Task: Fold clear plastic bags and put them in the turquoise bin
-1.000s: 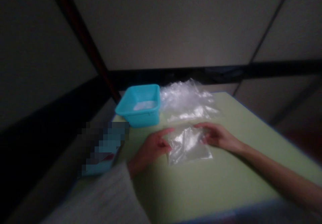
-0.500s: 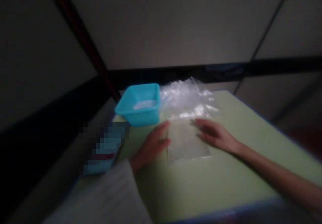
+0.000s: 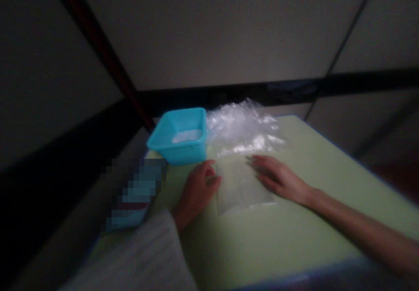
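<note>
A flat clear plastic bag (image 3: 244, 190) lies on the light green table (image 3: 294, 243) between my hands. At its left edge is my left hand (image 3: 198, 186), fingers curled, with thumb and fingertips apart and nothing visible between them. My right hand (image 3: 278, 175) rests over the bag's right side, its fingers stretched out and apart. Just beyond the bag sits a heap of crumpled clear plastic (image 3: 242, 123). To the left of that heap stands a turquoise plastic basin (image 3: 185, 153) with something white (image 3: 187, 135) inside it.
At the table's left edge lies a blue-green item (image 3: 140, 190), blurred by pixelation. A pale panelled wall (image 3: 229, 33) rises behind the table. Dark blue edging runs along the table's right side.
My left hand has drawn slightly back to the left, and its fingers have curled more. My right hand stays over the bag's right side. The bag and basin have not moved on the table.
</note>
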`<state>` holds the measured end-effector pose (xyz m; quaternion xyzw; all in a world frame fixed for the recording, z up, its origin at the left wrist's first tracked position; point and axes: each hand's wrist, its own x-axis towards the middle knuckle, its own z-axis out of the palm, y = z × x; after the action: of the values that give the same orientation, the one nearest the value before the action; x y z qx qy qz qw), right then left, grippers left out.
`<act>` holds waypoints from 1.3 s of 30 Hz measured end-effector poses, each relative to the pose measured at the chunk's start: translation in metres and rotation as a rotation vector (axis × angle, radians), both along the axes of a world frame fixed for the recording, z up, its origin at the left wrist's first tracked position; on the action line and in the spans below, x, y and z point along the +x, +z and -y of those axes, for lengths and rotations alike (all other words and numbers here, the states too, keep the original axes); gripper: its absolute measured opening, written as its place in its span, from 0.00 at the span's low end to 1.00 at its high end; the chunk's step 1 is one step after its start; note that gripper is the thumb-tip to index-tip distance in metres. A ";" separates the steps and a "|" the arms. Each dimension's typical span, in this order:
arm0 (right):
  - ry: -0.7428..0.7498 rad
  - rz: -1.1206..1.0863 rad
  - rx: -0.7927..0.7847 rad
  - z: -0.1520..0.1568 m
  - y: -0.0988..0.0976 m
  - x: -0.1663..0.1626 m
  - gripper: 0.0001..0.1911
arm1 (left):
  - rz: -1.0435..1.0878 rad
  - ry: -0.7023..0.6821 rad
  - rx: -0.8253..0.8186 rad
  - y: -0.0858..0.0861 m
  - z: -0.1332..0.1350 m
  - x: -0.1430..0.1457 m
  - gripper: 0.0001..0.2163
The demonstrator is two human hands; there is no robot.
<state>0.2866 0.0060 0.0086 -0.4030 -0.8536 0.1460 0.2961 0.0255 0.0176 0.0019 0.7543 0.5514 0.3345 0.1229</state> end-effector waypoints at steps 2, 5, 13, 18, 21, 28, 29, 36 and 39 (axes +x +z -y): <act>0.005 -0.007 -0.008 0.000 0.000 0.000 0.21 | -0.029 0.036 -0.007 0.003 -0.004 0.004 0.05; 0.024 -0.013 -0.018 0.000 0.000 0.000 0.22 | -0.075 0.061 -0.011 0.006 -0.012 0.011 0.08; 0.042 0.003 -0.009 0.002 0.003 0.001 0.21 | -0.003 0.032 -0.046 0.007 -0.019 0.020 0.09; 0.042 0.000 0.004 0.001 0.002 0.001 0.20 | 0.177 -0.010 -0.145 0.012 -0.021 0.020 0.08; 0.049 -0.012 0.008 0.000 0.000 0.002 0.21 | 0.294 -0.035 -0.224 0.014 -0.021 0.021 0.07; 0.049 -0.020 -0.010 0.000 0.002 0.003 0.21 | 0.556 -0.123 -0.479 0.014 -0.015 0.016 0.11; 0.050 -0.023 -0.014 0.000 0.002 0.003 0.21 | 0.588 -0.136 -0.506 0.014 -0.013 0.015 0.14; 0.028 -0.050 -0.031 0.001 0.005 0.002 0.21 | 0.800 -0.218 -0.692 0.019 -0.003 0.011 0.21; 0.022 -0.062 -0.038 0.002 0.006 0.002 0.21 | 0.813 -0.236 -0.709 0.018 -0.003 0.009 0.17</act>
<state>0.2884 0.0039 0.0150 -0.3945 -0.8454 0.1777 0.3131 0.0350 0.0205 0.0197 0.5333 0.4501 0.3768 0.6091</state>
